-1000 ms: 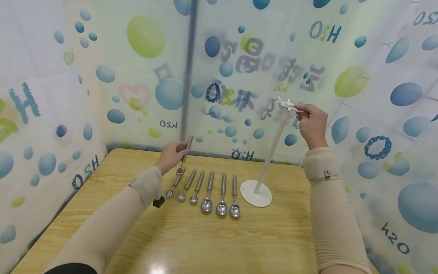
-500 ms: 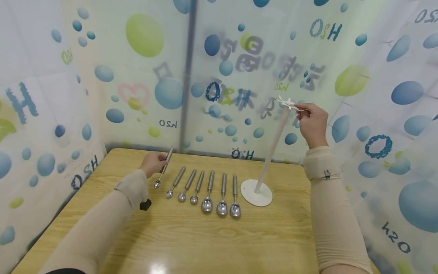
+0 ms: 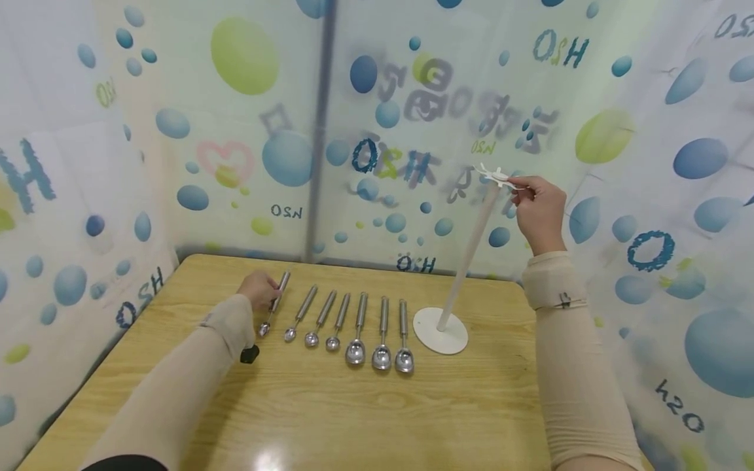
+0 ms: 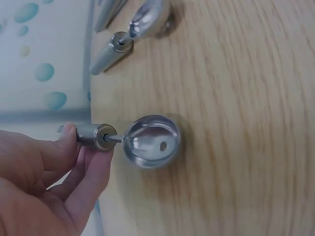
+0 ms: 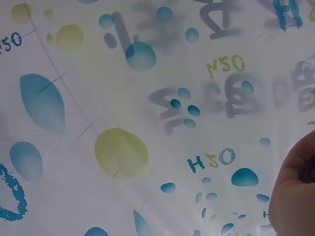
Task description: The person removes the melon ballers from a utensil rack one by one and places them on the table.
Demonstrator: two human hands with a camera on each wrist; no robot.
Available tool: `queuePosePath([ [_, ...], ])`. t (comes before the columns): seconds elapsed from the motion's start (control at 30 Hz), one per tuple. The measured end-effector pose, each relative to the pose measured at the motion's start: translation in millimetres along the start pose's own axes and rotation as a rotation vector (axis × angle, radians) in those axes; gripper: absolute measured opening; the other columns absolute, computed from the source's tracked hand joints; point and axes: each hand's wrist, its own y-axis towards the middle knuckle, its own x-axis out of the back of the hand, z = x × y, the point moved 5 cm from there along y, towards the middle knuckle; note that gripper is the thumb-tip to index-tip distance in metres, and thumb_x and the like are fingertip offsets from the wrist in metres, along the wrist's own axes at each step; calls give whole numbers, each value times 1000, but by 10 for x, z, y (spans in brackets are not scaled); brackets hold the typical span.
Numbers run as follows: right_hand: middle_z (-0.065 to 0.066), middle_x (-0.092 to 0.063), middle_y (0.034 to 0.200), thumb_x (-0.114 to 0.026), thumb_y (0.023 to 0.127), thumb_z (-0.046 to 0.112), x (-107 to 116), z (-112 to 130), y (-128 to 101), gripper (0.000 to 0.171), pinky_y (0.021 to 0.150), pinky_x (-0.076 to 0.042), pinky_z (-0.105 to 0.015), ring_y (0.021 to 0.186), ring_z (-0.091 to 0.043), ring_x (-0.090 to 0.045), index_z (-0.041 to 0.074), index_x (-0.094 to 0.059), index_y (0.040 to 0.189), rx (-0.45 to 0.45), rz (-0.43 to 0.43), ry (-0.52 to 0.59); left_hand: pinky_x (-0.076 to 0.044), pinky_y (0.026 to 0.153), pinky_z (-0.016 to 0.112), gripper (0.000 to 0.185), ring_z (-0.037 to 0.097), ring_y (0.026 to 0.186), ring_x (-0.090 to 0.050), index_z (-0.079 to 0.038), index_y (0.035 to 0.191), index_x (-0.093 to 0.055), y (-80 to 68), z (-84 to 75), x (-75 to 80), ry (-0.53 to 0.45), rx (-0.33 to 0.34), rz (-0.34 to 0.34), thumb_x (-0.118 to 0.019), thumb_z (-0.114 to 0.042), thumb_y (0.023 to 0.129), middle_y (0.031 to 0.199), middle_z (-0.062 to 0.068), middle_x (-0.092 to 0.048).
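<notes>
The left hand (image 3: pixel 259 290) has come down from mid-air to the desk (image 3: pixel 365 418), bringing the smallest scoop (image 3: pixel 272 306) with it, and the scoop now lies at the left end of the row instead of hanging tilted above it. The hand's thumb and fingers (image 4: pixel 78 147) are pinched around the scoop's metal handle, while the round bowl, with a small hole in it, rests on the wood just beyond the fingertips.

To the scoop's right lie six more steel scoops (image 3: pixel 347 324), side by side, handles pointing away from the person, bowls growing larger toward the right. The next scoop is near the held one but not touching it.

Right of the row stands a white stand (image 3: pixel 456 278), a thin tilted pole on a round base. The right hand (image 3: pixel 538 209) is raised and pinches the small hooked fitting at the pole's top, steadying it.

To finish this placement well, the handle probably wants to lie parallel to its neighbours, with an even gap and the bowl in line with the others, before the fingers let go.

Curtains printed with blue and green bubbles enclose the desk on three sides.
</notes>
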Motion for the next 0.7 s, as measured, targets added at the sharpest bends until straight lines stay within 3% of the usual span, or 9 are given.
queuePosePath([
  [0.2, -18, -68, 91, -47, 95, -5, 2, -11, 10, 31, 60, -44, -10, 66, -4, -55, 3, -73, 109, 12, -11, -4, -53, 58, 29, 18, 19, 69, -63, 8, 96, -69, 59, 68, -63, 127, -20, -9, -67, -9, 90, 83, 15, -69],
  [0.4, -19, -68, 90, -46, 94, -7, 38, 13, 23, 31, 59, -42, -12, 66, -6, -54, 2, -74, 106, 16, -25, -6, -51, 57, 28, 19, 18, 67, -61, 4, 97, -72, 102, 24, -77, 242, -70, -39, -68, -13, 90, 84, 13, -70],
  [0.7, -18, -68, 90, -46, 93, -8, 4, -13, 16, 33, 59, -43, -11, 65, -4, -54, 3, -73, 107, 14, -14, -5, -49, 52, 26, 19, 16, 62, -59, 4, 97, -72, 114, 28, -88, 231, -81, -39, -68, -14, 90, 82, 12, -70],
])
